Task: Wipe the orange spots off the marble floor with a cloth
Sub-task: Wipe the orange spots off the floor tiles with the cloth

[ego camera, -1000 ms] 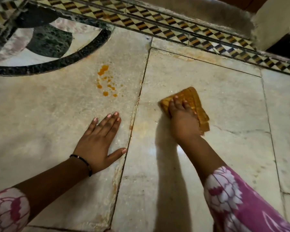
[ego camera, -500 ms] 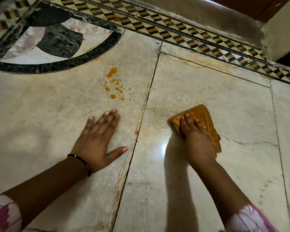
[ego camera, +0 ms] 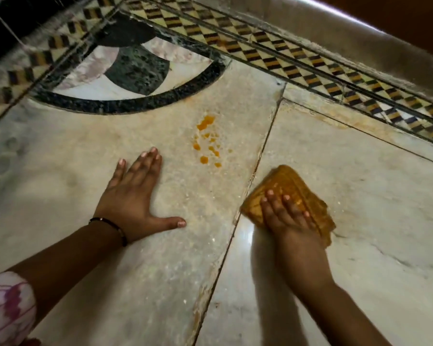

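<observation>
- Head view gives us the marble floor [ego camera: 360, 208], pale veined slabs, glossy right of the long seam [ego camera: 250, 186] that runs from the far middle toward the near edge.
- Along the far edge we see a checkered border [ego camera: 298, 58] of dark and yellow diamonds; at the far left corner sits an inlaid medallion [ego camera: 135, 68], a black arc around dark green, white and pinkish pieces.
- Our left hand [ego camera: 133, 196] rests flat on the left slab, fingers straight and close together, thumb spread wide toward the seam; a thin dark bracelet [ego camera: 110, 226] circles the wrist, and a pink floral sleeve [ego camera: 5, 308] shows at the near left corner.
- Our right hand [ego camera: 285, 216] presses the cloth [ego camera: 293, 186] with straight fingers; it is a folded, ribbed orange-brown pad lying just right of the seam.
- We find the orange spots [ego camera: 206, 141], small irregular blobs, on the left slab between the two hands and farther out, apart from the cloth; nothing lies between them.
</observation>
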A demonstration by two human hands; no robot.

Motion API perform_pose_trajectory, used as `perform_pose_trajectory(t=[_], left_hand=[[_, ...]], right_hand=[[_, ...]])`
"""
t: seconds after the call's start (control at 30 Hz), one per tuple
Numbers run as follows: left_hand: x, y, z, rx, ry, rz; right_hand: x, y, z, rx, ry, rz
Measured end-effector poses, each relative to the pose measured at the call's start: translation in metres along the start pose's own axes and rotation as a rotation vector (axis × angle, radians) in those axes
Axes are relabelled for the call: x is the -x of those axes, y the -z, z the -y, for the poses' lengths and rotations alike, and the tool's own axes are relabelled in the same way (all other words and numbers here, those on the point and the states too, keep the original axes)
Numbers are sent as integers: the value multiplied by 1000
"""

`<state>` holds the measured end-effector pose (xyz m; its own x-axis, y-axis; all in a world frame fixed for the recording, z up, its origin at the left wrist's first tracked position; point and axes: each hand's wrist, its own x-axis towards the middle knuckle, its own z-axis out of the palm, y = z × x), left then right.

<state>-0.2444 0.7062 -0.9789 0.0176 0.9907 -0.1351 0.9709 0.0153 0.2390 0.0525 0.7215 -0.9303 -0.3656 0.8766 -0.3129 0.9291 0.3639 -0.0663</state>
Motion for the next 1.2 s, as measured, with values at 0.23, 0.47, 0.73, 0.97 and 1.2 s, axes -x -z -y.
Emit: perform_pose_trajectory(t=[0.23,0.47,0.73,0.97,1.2], left_hand=[[0,1,0,16,-13,10],[1,0,1,25,-9,13],[0,2,-2,-14,-1,29],[1,0,-2,-32,4,30],[1,1,-3,-27,-5,23]], right_hand=[[-126,37,53,-51,6,9],[-30,2,44,-28,141,-39],[-133,41,63,12,-26,15],[-31,-3,92,-49,200,-5],[-96,32,1,-109,52,-25]])
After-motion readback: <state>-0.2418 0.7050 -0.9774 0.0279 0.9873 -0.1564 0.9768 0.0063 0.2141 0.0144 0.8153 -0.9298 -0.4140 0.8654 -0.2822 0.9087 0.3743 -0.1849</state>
